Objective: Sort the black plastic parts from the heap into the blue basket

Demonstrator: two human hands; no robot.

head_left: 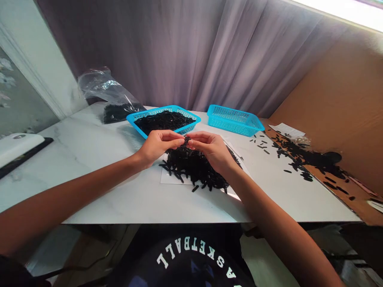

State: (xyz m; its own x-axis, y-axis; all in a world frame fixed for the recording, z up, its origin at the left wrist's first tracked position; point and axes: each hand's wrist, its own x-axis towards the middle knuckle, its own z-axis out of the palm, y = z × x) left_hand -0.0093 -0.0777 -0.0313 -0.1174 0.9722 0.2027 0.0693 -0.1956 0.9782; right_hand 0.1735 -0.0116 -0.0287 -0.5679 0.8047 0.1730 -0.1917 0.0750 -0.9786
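My left hand [157, 147] and my right hand [211, 149] meet over a heap of small black strips [191, 167]. Between both sets of fingertips is a small dark piece [187, 140], pinched from either side; its exact shape is hard to tell. The heap lies on white paper [167, 177] on the white table [119, 203]. Just behind my left hand, a blue basket [140, 129] is filled with more black strips [164, 119].
A second blue basket [236, 126] stands at the back right. Black pieces [311, 157] lie scattered along the brown board on the right. A clear plastic bag [110, 91] with black contents is at the back left. A white device [20, 145] sits far left.
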